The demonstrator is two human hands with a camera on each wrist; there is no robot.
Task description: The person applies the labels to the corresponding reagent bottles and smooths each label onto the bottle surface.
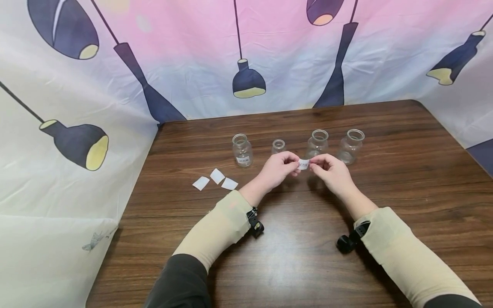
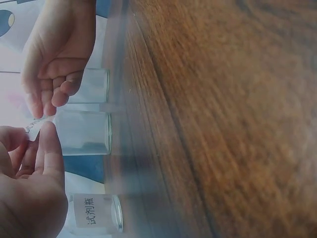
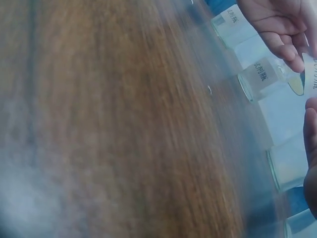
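Note:
Above the wooden table (image 1: 300, 265), both hands hold one small white label (image 1: 304, 164) between them. My left hand (image 1: 293, 166) pinches its left end and my right hand (image 1: 313, 164) pinches its right end. In the left wrist view the label (image 2: 35, 128) shows printed characters. Behind the hands stand several clear glass jars in a row: a labelled jar (image 1: 242, 149), a small jar (image 1: 278, 146), and two unlabelled jars (image 1: 318, 143) (image 1: 351, 146). The right wrist view shows a labelled jar (image 3: 262, 77) beside the label (image 3: 311, 74).
Three loose white paper pieces (image 1: 217, 176) lie on the table to the left of the hands. A printed cloth backdrop (image 1: 77, 85) hangs behind and to the left of the table. Bare wood stretches in front of the arms and to the right.

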